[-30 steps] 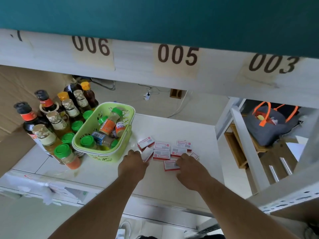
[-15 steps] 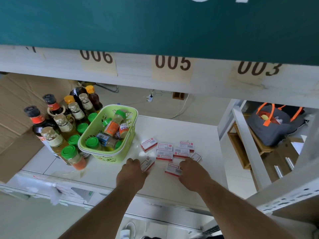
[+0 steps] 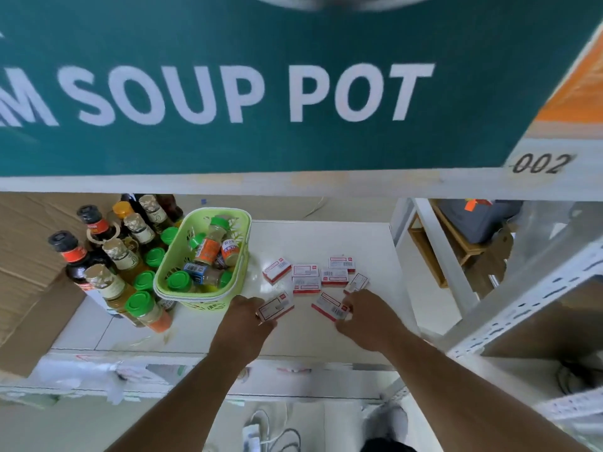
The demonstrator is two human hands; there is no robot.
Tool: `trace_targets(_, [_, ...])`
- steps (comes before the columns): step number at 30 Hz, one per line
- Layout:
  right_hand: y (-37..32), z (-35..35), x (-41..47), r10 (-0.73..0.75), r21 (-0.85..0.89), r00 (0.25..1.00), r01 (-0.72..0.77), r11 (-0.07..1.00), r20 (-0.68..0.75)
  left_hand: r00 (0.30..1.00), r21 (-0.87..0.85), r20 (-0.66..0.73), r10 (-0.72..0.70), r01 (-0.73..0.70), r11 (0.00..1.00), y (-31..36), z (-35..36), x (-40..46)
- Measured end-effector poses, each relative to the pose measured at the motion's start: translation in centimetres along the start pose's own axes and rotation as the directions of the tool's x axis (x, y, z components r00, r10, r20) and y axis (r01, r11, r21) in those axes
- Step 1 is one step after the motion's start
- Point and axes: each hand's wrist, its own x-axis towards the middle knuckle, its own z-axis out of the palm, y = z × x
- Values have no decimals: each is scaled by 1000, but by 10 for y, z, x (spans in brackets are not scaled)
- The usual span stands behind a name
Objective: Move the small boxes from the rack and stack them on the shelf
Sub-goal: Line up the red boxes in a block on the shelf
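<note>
Head view: white shelf board [image 3: 326,337] of the rack carries a scatter of small boxes [image 3: 321,275], red-and-white cartons, lying flat toward the right half of the board, mid-depth, some touching or overlapping, none stacked high. Left hand [image 3: 243,316] grips one box [image 3: 275,307] near the front of the cluster, fingers curled round its near end, box tilted up off the board. Right hand [image 3: 365,313] pinches another box [image 3: 330,306] at its right end; that grip is clenched on the carton, which looks slightly lifted, contact with the board cannot be told. Both sit just in front of the loose pile.

Green basket [image 3: 202,256] of spice jars stands just left of the boxes; sauce bottles [image 3: 107,256] crowd the left end. A teal carton marked SOUP POT [image 3: 248,93] fills the level above.

Handling, as a judgement: thin card, light, stiff enough along edges but crushable if squeezed across the broad faces. Glossy print probably a bit slippery. Best taken by the short ends or long edges, thumb opposite fingers, light pressure. Flat faces should stack well if the edges are squared; a skewed stack could slide.
</note>
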Motion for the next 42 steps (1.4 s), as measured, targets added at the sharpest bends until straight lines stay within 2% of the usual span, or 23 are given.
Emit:
trace_targets(8, [-1, -25, -71, 85, 56, 993, -81, 995, -83, 983, 27, 111, 150, -153, 988, 25, -22, -20])
trace_targets(14, [22, -42, -141, 121, 81, 977, -108, 991, -178, 943, 31, 204, 264, -276, 961, 62, -13, -57])
trace_targets(18, [55, -45, -209, 176, 110, 960, -155, 982, -219, 905, 11, 285, 315, -332, 943, 99, 3, -100])
trace_targets(21, [86, -41, -277, 240, 121, 935, -215, 969, -260, 852, -48, 393, 347, -357, 933, 129, 20, -145])
trace_targets(25, [124, -47, -379, 330, 156, 892, -295, 943, -308, 726, -72, 473, 500, -533, 843, 174, 48, -206])
trace_targets(31, [157, -87, -529, 445, 183, 772, -408, 894, -454, 502, -119, 464, 730, -781, 613, 287, 70, -308])
trace_targets(35, [169, -125, -613, 519, 172, 684, -510, 843, -513, 343, -236, 453, 823, -844, 481, 359, 68, -354])
trace_targets(39, [176, -156, -678, 570, 175, 580, -595, 784, -582, 197, -362, 462, 865, -849, 386, 424, 67, -382])
trace_targets(42, [177, -180, -714, 578, 170, 520, -634, 755, -628, 117, -408, 411, 904, -863, 297, 471, 69, -397])
